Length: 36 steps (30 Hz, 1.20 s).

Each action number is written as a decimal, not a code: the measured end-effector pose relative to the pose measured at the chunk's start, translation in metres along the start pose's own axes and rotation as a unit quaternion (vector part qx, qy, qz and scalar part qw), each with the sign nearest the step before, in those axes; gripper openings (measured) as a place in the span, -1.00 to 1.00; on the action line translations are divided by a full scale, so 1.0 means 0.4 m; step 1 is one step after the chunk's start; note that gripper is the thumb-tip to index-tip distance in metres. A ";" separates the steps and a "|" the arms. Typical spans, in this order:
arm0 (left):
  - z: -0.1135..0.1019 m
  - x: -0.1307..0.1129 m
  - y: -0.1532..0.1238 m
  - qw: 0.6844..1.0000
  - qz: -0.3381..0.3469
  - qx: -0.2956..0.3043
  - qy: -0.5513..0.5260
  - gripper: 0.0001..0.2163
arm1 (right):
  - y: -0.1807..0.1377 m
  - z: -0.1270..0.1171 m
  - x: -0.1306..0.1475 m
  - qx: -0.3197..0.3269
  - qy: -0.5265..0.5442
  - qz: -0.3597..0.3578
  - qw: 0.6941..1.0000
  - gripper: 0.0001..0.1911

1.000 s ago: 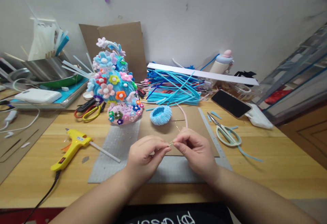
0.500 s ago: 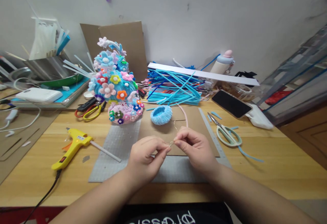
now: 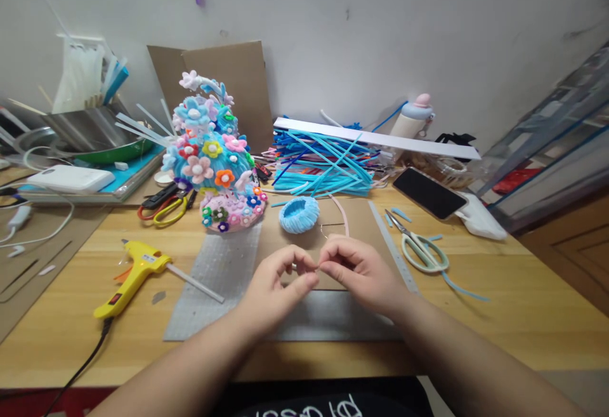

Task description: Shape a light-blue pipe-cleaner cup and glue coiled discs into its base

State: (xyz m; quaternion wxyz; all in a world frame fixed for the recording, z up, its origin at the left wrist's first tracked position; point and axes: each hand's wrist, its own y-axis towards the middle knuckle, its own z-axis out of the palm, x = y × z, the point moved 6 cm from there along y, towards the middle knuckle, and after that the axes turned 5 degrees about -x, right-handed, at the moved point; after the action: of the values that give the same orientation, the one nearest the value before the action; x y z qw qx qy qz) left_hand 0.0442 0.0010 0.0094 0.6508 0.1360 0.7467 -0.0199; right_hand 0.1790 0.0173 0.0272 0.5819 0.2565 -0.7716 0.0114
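Observation:
My left hand [image 3: 278,284] and my right hand [image 3: 359,271] meet over a brown cardboard sheet [image 3: 333,239], fingertips pinched together on a thin wire attached to a pink pipe cleaner [image 3: 343,216]. The pipe cleaner curves away behind my right hand. Just beyond my fingers lies a small light-blue fuzzy ring [image 3: 299,213]. Left of it stands a blue and pink pipe-cleaner flower ornament [image 3: 212,157].
A yellow glue gun [image 3: 133,274] lies at the left, its cord running off the table's front edge. Pale green scissors [image 3: 421,249] and a phone [image 3: 429,192] are at the right. A heap of blue pipe cleaners [image 3: 323,163] sits behind. Red and yellow pliers [image 3: 166,207] lie beside the ornament.
Both hands have shifted slightly away from me. The left fingers have arched up into a rounder pinch against the right fingertips.

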 end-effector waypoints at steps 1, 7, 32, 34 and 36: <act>0.004 0.014 0.003 0.998 -0.047 0.011 -0.044 -0.79 | -0.001 0.003 0.004 0.011 -0.006 -0.014 1.000 -0.88; 0.025 0.054 -0.001 0.960 -0.204 0.071 -0.179 -0.73 | -0.005 0.012 0.002 0.016 -0.020 -0.045 0.999 -0.93; 0.019 0.057 -0.002 0.948 -0.211 0.059 -0.231 -0.80 | -0.012 -0.002 0.038 -0.015 -0.096 -0.159 0.982 -0.93; 0.020 0.057 -0.004 0.945 -0.219 0.062 -0.234 -0.80 | -0.013 -0.001 0.040 -0.011 -0.098 -0.163 0.982 -0.93; 0.021 0.056 -0.005 0.945 -0.222 0.064 -0.233 -0.79 | -0.013 -0.002 0.043 -0.007 -0.103 -0.171 0.980 -0.93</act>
State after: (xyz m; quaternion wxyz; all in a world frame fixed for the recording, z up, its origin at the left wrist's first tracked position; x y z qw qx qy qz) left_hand 0.0492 0.0014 -0.0141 0.7754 -0.0003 0.5827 -0.2434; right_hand 0.1786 0.0063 0.0414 0.4947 0.3803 -0.7721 -0.1206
